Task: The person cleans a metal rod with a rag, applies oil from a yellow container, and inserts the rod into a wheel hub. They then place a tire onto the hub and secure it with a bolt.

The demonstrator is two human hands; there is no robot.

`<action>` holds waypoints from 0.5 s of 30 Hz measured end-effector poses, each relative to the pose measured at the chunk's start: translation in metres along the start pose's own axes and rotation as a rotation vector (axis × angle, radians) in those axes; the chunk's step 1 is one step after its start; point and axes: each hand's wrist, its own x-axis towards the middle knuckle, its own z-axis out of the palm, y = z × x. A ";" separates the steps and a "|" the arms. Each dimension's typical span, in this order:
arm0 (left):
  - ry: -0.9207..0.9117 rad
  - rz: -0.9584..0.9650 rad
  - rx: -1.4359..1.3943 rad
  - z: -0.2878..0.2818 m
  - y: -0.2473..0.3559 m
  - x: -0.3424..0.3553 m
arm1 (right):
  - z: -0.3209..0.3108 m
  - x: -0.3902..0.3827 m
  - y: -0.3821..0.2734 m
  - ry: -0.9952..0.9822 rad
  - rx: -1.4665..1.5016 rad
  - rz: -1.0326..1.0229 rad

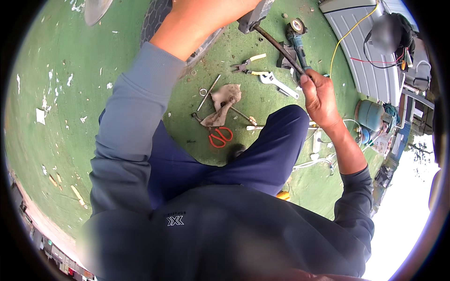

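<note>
My right hand (318,96) is closed around the lower end of a dark metal rod (277,47). The rod slants up to the left and meets a grey metal block (255,18) at the top edge. My left hand (211,14) reaches up beside that block; its fingers are cut off by the frame, so its grip is hidden. Behind my left wrist stands a black treaded tyre (157,21). Close to the rod lie an angle grinder (297,41), an adjustable wrench (277,85) and pliers with yellow handles (243,66).
On the green floor before my knees lie a stained rag (226,96), red-handled scissors (220,137) and a thin metal rod (209,92). A grey ridged panel (358,44) with a yellow cable (344,37) stands at right. Below it are a gas cylinder (370,115) and white cables (314,163).
</note>
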 end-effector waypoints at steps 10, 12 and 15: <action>-0.107 0.032 -0.030 0.036 0.012 0.001 | 0.012 -0.003 0.005 0.074 0.083 0.046; -0.069 0.053 -0.068 0.031 0.016 0.004 | 0.009 0.002 0.004 0.130 -0.179 -0.121; -0.040 0.042 -0.067 0.020 0.019 0.008 | 0.002 -0.004 0.007 0.072 -0.091 -0.041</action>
